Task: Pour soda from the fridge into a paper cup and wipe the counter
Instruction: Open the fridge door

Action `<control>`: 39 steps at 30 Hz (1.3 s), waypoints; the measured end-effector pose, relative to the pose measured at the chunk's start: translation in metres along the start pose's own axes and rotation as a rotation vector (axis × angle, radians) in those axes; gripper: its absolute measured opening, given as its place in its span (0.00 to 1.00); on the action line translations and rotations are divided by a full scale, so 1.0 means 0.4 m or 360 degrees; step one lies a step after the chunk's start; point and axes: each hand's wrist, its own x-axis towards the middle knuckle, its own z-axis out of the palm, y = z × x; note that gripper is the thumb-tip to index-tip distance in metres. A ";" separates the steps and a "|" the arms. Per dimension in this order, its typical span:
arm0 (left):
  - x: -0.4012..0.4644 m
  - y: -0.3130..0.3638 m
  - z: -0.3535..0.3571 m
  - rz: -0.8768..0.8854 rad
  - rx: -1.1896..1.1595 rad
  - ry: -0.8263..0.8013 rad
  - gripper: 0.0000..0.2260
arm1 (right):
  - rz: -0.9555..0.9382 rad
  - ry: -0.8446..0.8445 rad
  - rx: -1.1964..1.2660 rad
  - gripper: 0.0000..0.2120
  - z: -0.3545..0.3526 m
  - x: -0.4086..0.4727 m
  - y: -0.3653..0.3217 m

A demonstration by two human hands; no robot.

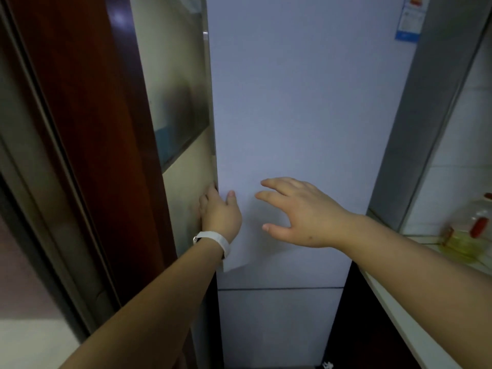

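Note:
A tall pale fridge (pixel 292 102) fills the middle of the head view, its upper door closed. My left hand (pixel 219 213), with a white wristband, grips the door's left edge, fingers hooked round the side and thumb on the front. In front of the door my right hand (pixel 300 211) hovers with fingers spread and holds nothing. A seam low down separates the upper door from a lower door (pixel 274 323). No soda or paper cup is in view.
A dark red wooden door frame (pixel 93 129) and a glass panel (pixel 178 83) stand close on the left. To the right runs a white counter (pixel 415 310) carrying a clear bottle of yellow liquid (pixel 466 235), with a tiled wall behind.

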 end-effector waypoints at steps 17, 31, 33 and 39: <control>-0.465 0.143 0.024 0.0233 0.0130 -0.0038 0.29 | 0.0153 -0.0044 -0.0006 0.31 -0.152 -0.441 -0.076; -0.577 0.201 0.114 0.1673 0.0443 -0.0055 0.19 | 0.0444 -0.0059 -0.0185 0.31 -0.259 -0.702 -0.066; -0.585 0.216 0.154 0.1837 0.0402 -0.0009 0.21 | 0.0502 -0.0084 -0.0229 0.31 -0.274 -0.739 -0.056; -0.609 0.268 0.267 0.2198 0.0382 -0.0046 0.25 | 0.0705 -0.0113 -0.0283 0.32 -0.312 -0.843 -0.025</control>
